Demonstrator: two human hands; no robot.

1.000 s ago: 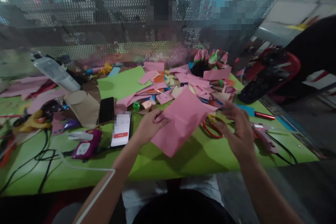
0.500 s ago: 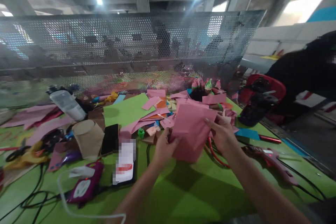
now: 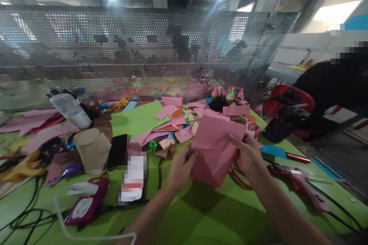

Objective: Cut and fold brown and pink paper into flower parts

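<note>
A sheet of pink paper (image 3: 215,145) is held up above the green table, tilted and creased in its lower part. My left hand (image 3: 184,166) pinches its left edge between thumb and fingers. At the upper right side, my right hand (image 3: 247,153) grips the sheet, thumb on the front and fingers behind it. Pink paper scraps (image 3: 168,111) and a light green sheet (image 3: 138,118) lie on the table behind. The hot glue gun (image 3: 309,189), pink with a black cable, rests to the right of my right hand.
A magenta power strip (image 3: 87,203), a phone with a lit screen (image 3: 133,178), a dark phone (image 3: 117,151) and a brown paper roll (image 3: 93,149) lie to the left. A perforated metal screen (image 3: 143,53) stands behind. To the right, a person in dark clothing (image 3: 339,80) is near a red chair (image 3: 304,97).
The pink sheet and both hands have shifted slightly right and down in view. The camera has turned a little. Both hands keep their hold on the sheet.
</note>
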